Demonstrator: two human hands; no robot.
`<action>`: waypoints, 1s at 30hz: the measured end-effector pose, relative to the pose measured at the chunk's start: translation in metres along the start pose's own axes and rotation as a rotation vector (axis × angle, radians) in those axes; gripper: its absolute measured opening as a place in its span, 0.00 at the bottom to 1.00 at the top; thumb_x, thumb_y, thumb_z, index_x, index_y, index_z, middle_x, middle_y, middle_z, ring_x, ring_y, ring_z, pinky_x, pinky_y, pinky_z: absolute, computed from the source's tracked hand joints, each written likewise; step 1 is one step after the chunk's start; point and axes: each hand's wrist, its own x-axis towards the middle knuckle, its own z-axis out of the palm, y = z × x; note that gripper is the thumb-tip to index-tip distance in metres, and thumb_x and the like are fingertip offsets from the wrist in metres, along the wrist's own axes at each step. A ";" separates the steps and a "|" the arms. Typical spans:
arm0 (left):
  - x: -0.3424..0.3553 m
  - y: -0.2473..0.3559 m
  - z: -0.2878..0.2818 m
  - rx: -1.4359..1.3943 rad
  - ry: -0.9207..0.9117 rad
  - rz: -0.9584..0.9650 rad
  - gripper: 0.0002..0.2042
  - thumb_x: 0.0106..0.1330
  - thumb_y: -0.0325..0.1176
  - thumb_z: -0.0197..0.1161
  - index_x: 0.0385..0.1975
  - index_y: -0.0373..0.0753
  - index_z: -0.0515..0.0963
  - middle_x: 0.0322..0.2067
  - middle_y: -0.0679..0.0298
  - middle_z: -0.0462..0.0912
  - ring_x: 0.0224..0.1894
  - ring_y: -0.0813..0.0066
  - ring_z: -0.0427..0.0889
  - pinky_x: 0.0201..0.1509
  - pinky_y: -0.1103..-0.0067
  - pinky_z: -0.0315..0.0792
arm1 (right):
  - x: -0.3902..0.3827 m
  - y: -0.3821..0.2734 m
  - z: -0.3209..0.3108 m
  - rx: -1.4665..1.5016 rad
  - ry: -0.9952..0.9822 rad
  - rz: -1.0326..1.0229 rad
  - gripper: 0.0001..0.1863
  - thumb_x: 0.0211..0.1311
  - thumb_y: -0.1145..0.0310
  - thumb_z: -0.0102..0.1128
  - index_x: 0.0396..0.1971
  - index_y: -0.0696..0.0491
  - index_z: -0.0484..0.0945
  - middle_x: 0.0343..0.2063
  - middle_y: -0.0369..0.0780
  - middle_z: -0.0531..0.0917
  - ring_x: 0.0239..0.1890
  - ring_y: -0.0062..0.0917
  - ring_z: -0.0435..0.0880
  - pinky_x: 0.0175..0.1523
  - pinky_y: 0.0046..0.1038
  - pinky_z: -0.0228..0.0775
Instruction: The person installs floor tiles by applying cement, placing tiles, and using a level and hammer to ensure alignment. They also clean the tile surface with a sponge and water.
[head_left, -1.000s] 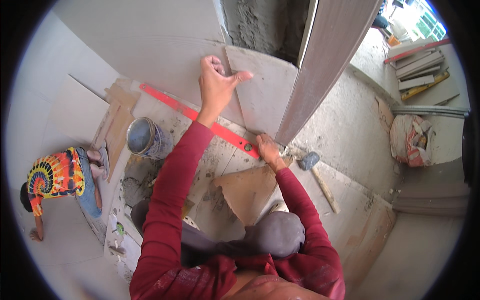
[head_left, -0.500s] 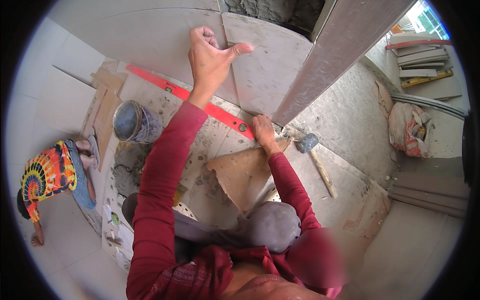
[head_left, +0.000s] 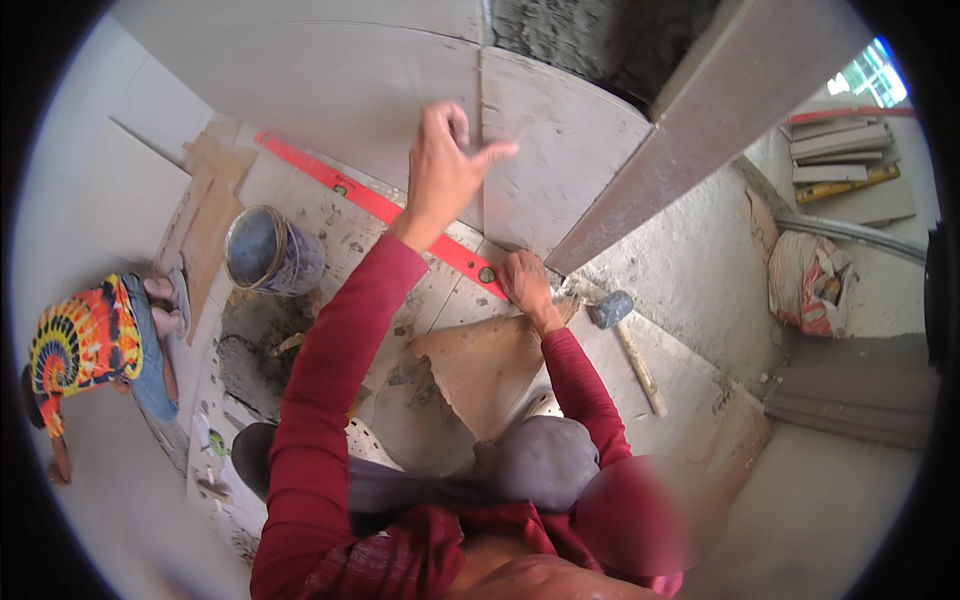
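Note:
My left hand [head_left: 445,172] is raised in front of the wall beside the upright joint of a grey tile [head_left: 560,145]. Its thumb stands out from the curled fingers, and nothing shows between them. Low down, my right hand [head_left: 527,284] is at the bottom edge of that tile, fingers bent and close together; whatever they grip is hidden. A red spirit level [head_left: 400,217] lies along the foot of the wall, its near end against my right hand. To the right, a mallet [head_left: 632,345] with a dark head and wooden handle lies on the floor.
A grey upright post [head_left: 690,140] borders the tile. At left stand a bucket [head_left: 262,250] and cardboard [head_left: 212,200]; another person [head_left: 95,340] crouches beyond. Torn cardboard [head_left: 480,365] lies before me. A sack [head_left: 808,280] and stacked tile strips [head_left: 842,150] are at right.
My left hand has moved down the wall, nearer the level, its fingers still curled. The right hand stays at the tile's foot. The view has shifted slightly.

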 end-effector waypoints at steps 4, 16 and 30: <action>-0.071 -0.063 0.010 0.231 -0.216 -0.067 0.35 0.45 0.49 0.84 0.43 0.37 0.67 0.31 0.60 0.75 0.32 0.60 0.78 0.38 0.65 0.75 | 0.025 -0.018 -0.011 0.095 -0.109 -0.215 0.13 0.63 0.63 0.63 0.20 0.51 0.77 0.20 0.41 0.79 0.27 0.40 0.81 0.36 0.41 0.73; -0.086 -0.094 0.047 0.158 -0.112 0.025 0.35 0.37 0.53 0.85 0.37 0.38 0.71 0.30 0.60 0.77 0.32 0.57 0.79 0.37 0.64 0.73 | 0.074 0.010 0.011 0.035 -0.311 -0.808 0.07 0.48 0.66 0.64 0.16 0.46 0.75 0.15 0.33 0.77 0.18 0.30 0.79 0.25 0.33 0.71; -0.089 -0.114 0.045 0.226 -0.069 0.056 0.37 0.34 0.55 0.85 0.38 0.40 0.70 0.34 0.63 0.78 0.34 0.61 0.79 0.38 0.66 0.74 | 0.074 -0.044 -0.020 0.023 -0.235 -0.880 0.11 0.50 0.68 0.64 0.14 0.48 0.71 0.12 0.34 0.74 0.14 0.27 0.77 0.21 0.33 0.72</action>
